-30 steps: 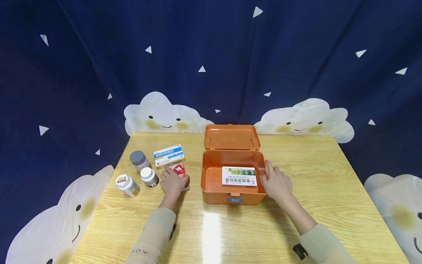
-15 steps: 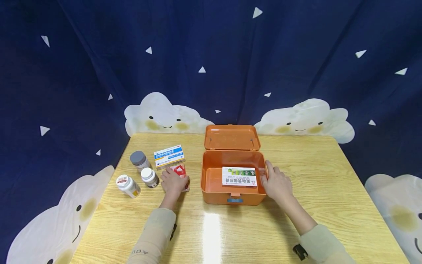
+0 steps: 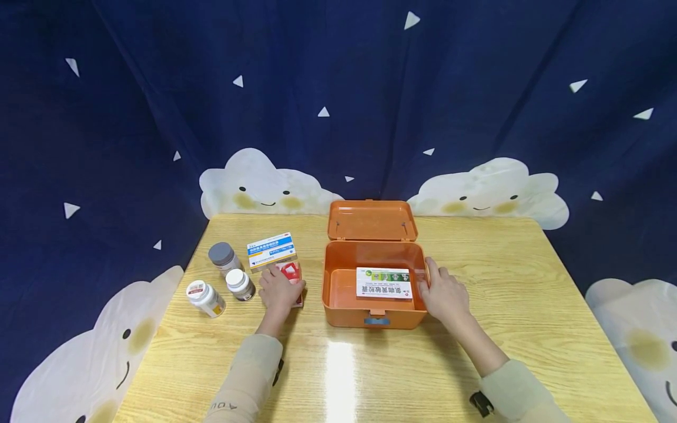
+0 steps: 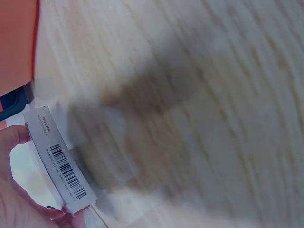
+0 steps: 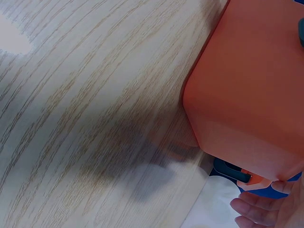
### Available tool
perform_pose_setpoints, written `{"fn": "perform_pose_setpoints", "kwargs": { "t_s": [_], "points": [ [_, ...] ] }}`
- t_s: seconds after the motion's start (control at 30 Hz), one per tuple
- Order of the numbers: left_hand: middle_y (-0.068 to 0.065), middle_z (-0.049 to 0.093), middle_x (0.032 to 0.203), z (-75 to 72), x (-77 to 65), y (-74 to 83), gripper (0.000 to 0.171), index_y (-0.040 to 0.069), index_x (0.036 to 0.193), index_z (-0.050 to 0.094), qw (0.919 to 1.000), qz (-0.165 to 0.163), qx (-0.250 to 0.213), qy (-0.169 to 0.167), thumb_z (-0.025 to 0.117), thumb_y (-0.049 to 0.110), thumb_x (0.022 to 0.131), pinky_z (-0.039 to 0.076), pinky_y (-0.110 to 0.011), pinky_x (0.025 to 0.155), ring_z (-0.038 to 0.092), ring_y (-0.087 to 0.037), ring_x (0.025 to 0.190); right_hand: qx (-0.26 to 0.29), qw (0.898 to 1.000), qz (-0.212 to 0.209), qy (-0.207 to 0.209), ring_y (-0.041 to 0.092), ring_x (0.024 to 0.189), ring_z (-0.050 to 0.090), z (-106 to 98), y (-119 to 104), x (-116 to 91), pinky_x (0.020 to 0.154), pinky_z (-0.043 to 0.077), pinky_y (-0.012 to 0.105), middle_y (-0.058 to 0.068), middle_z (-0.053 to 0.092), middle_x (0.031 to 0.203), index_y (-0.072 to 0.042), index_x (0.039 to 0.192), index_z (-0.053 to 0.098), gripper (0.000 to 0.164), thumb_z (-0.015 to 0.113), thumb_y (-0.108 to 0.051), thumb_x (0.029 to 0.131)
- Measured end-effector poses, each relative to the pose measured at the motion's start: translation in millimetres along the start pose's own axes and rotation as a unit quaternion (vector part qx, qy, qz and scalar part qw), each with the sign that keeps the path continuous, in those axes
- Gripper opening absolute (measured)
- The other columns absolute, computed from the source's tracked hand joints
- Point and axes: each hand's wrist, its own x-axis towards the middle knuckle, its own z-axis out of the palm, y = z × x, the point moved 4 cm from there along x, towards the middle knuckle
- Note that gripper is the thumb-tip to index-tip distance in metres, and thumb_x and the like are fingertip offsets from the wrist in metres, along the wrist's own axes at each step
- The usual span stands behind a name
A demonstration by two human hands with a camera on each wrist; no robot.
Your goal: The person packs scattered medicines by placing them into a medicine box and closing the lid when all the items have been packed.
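Observation:
My left hand [image 3: 279,292] grips a red-and-white medicine box [image 3: 292,271] left of the orange case, thumb on one side and fingers on the other. In the left wrist view, the barcoded end of this medicine box [image 4: 61,164] shows between thumb and fingers; the hand hides much of its printed face. An orange plastic case [image 3: 349,317] with its lid [image 3: 372,220] raised stands mid-table. Its right wall is held by my right hand [image 3: 448,295], thumb at the inner side. Inside lies a white-and-green medicine box [image 3: 384,283].
A blue-and-white medicine box [image 3: 272,251] lies just beyond my left hand. To its left stand a grey-capped bottle [image 3: 224,257], a small white-capped bottle [image 3: 240,284] and a white bottle [image 3: 205,298]. A dark blue curtain [image 3: 296,70] hangs behind the wooden table [image 3: 508,282].
The left hand and the red-and-white medicine box have shifted very slightly to the right. My right hand stays at the case's right wall.

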Motion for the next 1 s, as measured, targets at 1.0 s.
{"fn": "perform_pose_setpoints", "kwargs": {
  "t_s": [1.0],
  "points": [
    [-0.024, 0.037, 0.124, -54.0, -1.8, 54.2, 0.097, -0.001, 0.137, 0.026, 0.9894, 0.099, -0.049, 0.094, 0.074, 0.043, 0.066, 0.034, -0.053, 0.089, 0.035, -0.038, 0.112, -0.001, 1.0, -0.001, 0.004, 0.043, 0.085, 0.055, -1, 0, 0, 0.064, 0.044, 0.053, 0.026, 0.052, 0.109, -0.008, 0.137, 0.03, 0.054, 0.045, -0.028, 0.089]
  ]
}}
